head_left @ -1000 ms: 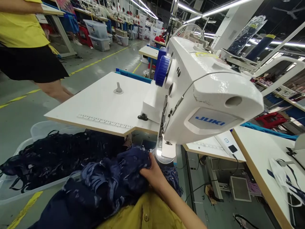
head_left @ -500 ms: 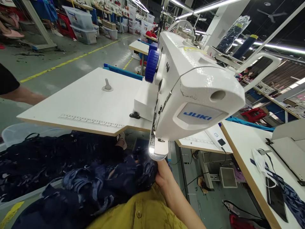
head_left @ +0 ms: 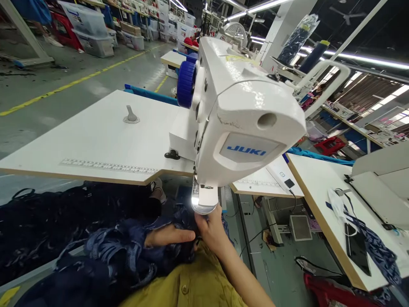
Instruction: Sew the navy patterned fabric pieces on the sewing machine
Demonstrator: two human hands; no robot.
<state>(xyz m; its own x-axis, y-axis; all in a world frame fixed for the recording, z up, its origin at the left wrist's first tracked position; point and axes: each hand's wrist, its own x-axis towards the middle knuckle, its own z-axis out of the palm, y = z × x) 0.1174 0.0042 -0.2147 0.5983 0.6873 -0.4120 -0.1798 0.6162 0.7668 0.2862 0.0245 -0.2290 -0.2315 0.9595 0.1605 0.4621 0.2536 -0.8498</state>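
Observation:
Dark navy fabric [head_left: 128, 247] with frayed straps lies bunched over my lap. My left hand [head_left: 169, 236] rests in it, thumb stretched to the right, the other fingers buried in the cloth. Below the head of the white sewing machine [head_left: 246, 128], my right hand [head_left: 212, 228] is closed on the fabric's right end, its fingertips partly hidden by the machine's rounded metal tip [head_left: 204, 204]. The two hands are close together but apart.
A white table [head_left: 96, 136] with a printed ruler extends left of the machine. Below its edge lies a heap of dark garments [head_left: 64, 217]. Another table [head_left: 319, 187] at right bears a phone [head_left: 356, 249] and cloth. Clear plastic bins [head_left: 96, 42] stand far back.
My left hand has come into view on top of the fabric. The camera view has shifted, so the machine appears further left. The bare arm at the left edge is gone from view.

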